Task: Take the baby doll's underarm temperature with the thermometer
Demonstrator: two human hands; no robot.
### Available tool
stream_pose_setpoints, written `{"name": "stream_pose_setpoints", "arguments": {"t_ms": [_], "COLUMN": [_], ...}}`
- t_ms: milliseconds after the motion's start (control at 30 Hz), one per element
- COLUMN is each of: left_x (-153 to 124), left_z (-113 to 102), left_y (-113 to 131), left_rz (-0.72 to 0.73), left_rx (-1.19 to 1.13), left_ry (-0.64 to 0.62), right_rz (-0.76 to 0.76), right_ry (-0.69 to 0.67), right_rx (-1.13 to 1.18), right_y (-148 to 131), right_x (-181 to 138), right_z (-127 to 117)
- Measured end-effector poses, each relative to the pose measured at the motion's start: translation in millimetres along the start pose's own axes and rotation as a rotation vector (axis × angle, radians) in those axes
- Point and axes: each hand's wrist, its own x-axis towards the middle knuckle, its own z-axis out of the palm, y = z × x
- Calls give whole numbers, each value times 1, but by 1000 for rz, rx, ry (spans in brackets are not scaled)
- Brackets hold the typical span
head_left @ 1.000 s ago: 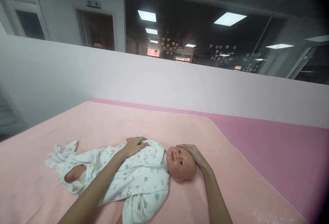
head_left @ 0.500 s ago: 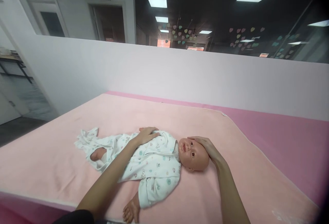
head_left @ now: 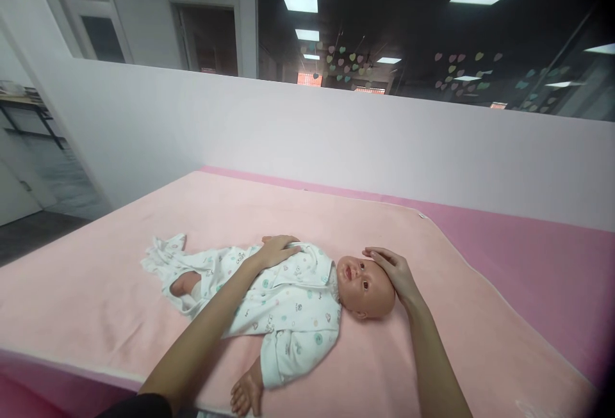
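Observation:
A baby doll [head_left: 368,287] lies on its back, its bald head toward the right and its face turned up. It wears a white printed romper [head_left: 293,296] with small coloured figures. My left hand [head_left: 279,251] rests flat and open across the doll's chest and belly. My right hand [head_left: 391,271] is curved along the far side and crown of the head, fingers extended. One doll hand [head_left: 246,393] sticks out of a sleeve near the front edge. A bare part of the leg [head_left: 185,283] shows through an opening in the romper.
The doll lies on a pale pink blanket [head_left: 480,335] over a darker pink mat [head_left: 528,251]. Behind stands a low white wall [head_left: 336,130] with dark glass [head_left: 408,21] above it. A doorway [head_left: 209,40] and a table [head_left: 24,101] are farther off at the left.
My right hand's fingers have lifted slightly and slid back from the brow toward the crown. My left hand stays on the torso. The view has shifted a little.

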Motion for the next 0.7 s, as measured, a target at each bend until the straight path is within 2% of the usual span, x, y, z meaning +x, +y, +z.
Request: {"name": "stream_pose_setpoints", "arguments": {"t_ms": [33, 133, 167, 200, 267, 367, 467, 500, 600, 700], "left_x": [0, -1, -1, -1, -3, -9, -22, -27, -38, -43], "left_z": [0, 1, 0, -1, -4, -8, -5, -1, 15, 30], "left_y": [0, -2, -2, -3, 1, 22, 57, 68, 89, 88], "left_rz": [0, -23, -35, -44, -42, 33, 184, 234, 374, 352], "left_rx": [1, 13, 19, 26, 42, 97, 181, 179, 171, 187], "left_ry": [13, 65, 79, 88, 99, 175, 319, 327, 219, 152], "right_rz": [-98, -434, -542, -645, -844, -1025, -976, -949, -922, -952], "right_ry": [114, 577, 695, 756, 707, 480, 335, 314, 299, 305], "right_rx": [-126, -582, -704, -795, -906, -932, -858, -838, -797, -770], "right_y": [-1, -9, -12, -14, -17, -16, -8, -5, 4, 8], "right_x": [-1, -11, -17, -25, -43, -68, -81, -83, -81, -76], "right_z": [2, 15, 22, 31, 53, 88, 111, 115, 118, 116]}}
